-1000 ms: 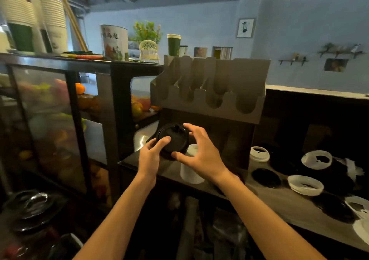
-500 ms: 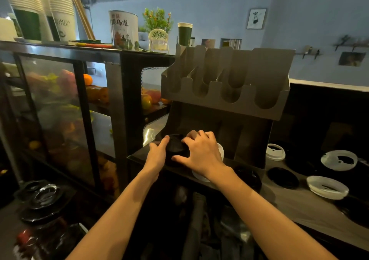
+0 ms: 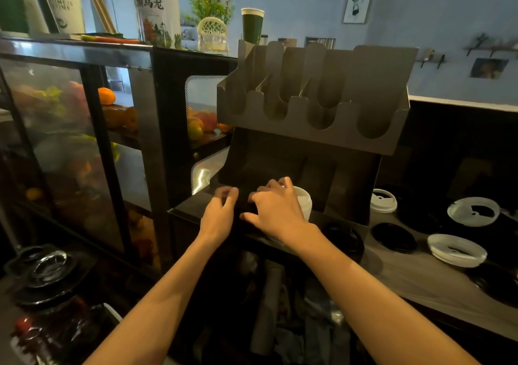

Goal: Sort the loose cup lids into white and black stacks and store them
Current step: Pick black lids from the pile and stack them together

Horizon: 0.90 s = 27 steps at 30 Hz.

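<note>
Both hands are low on the dark shelf under the metal holder (image 3: pixel 314 137). My left hand (image 3: pixel 220 214) and my right hand (image 3: pixel 276 210) grip a black lid stack (image 3: pixel 243 210) from either side; it is dark and mostly hidden between them. The left fingers are blurred. A white lid stack (image 3: pixel 305 200) stands just behind my right hand. Loose on the counter to the right lie white lids (image 3: pixel 383 200) (image 3: pixel 473 210) (image 3: pixel 457 249) and black lids (image 3: pixel 393 237) (image 3: pixel 343 240).
The metal holder's slotted top overhangs the shelf. A glass display case (image 3: pixel 70 146) with fruit stands to the left, with paper cups (image 3: pixel 61 3) and a tin (image 3: pixel 157 11) on top. The grey counter (image 3: pixel 414 283) runs off to the right.
Both hands have lowered the black lids from chest height down onto the shelf beside the white stack. The camera has moved closer.
</note>
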Available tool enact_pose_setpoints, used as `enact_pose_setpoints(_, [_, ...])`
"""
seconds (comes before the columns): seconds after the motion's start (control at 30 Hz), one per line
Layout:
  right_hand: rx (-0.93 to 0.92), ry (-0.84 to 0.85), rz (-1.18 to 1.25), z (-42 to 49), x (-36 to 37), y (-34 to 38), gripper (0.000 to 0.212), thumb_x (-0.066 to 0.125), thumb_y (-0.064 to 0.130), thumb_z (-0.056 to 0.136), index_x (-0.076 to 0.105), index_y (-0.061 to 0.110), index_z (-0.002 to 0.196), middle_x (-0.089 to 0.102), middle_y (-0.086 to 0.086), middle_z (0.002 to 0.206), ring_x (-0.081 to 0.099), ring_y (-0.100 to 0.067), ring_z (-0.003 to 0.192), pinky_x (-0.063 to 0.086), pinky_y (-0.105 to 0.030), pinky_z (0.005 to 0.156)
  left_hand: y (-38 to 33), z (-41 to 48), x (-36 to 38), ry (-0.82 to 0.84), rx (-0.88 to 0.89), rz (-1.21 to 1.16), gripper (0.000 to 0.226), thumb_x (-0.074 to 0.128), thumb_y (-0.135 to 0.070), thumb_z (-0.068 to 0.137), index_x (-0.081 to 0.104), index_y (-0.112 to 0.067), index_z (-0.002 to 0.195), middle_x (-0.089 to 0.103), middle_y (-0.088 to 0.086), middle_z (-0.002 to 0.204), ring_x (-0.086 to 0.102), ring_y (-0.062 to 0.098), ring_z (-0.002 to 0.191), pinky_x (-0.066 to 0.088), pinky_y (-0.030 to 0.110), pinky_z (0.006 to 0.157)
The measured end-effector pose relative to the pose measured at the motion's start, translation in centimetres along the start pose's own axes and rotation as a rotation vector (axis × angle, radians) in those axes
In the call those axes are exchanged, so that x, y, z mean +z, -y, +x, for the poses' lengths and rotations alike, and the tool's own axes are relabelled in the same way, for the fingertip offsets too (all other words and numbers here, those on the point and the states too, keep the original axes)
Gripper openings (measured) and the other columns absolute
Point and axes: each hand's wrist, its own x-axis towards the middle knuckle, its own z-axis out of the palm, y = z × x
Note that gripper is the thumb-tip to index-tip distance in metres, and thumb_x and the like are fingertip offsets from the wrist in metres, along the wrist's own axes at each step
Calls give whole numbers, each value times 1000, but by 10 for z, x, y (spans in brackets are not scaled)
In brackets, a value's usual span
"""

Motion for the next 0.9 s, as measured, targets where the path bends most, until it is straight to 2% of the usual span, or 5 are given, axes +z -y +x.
enact_pose_setpoints(0.2, [190, -139, 71, -16, -5, -23, 52, 49, 58, 93, 55, 29, 136, 57, 4, 133, 47, -21, 126, 31, -39, 107, 16, 1, -3, 96, 44, -26, 65, 68, -63, 85, 45, -37, 139, 55, -8, 133, 55, 15, 124, 46, 44, 109])
enact_pose_setpoints(0.3, [257, 19, 149, -22, -5, -37, 62, 53, 63, 91, 46, 31, 143, 50, 3, 139, 43, -23, 129, 38, -40, 102, 14, 2, 0, 48, 25, -13, 45, 62, -53, 94, 47, -38, 133, 58, -13, 119, 59, 15, 116, 49, 46, 107])
enact_pose_setpoints(0.53, [251, 10, 150, -29, 4, -40, 62, 49, 64, 92, 39, 34, 146, 43, 2, 144, 36, -23, 133, 35, -41, 106, 5, -8, 5, 8, 33, 100, 41, 49, -48, 103, 47, -28, 139, 53, -9, 107, 56, 18, 110, 45, 40, 96])
enact_pose_setpoints(0.77, [234, -10, 217, -31, 1, -42, 69, 45, 69, 93, 38, 29, 149, 41, 2, 152, 35, -23, 140, 28, -41, 114, -4, -16, 5, 28, 42, 23, 65, 43, -56, 104, 28, -26, 159, 41, 3, 159, 39, 25, 146, 34, 44, 115])
enact_pose_setpoints(0.9, [248, -161, 319, -37, -7, -44, 60, 45, 62, 97, 48, 25, 144, 47, 4, 150, 39, -18, 140, 28, -37, 115, -17, -26, 6, -70, 157, -29, 62, 47, -51, 104, 30, -26, 158, 38, -3, 161, 35, 19, 148, 29, 50, 122])
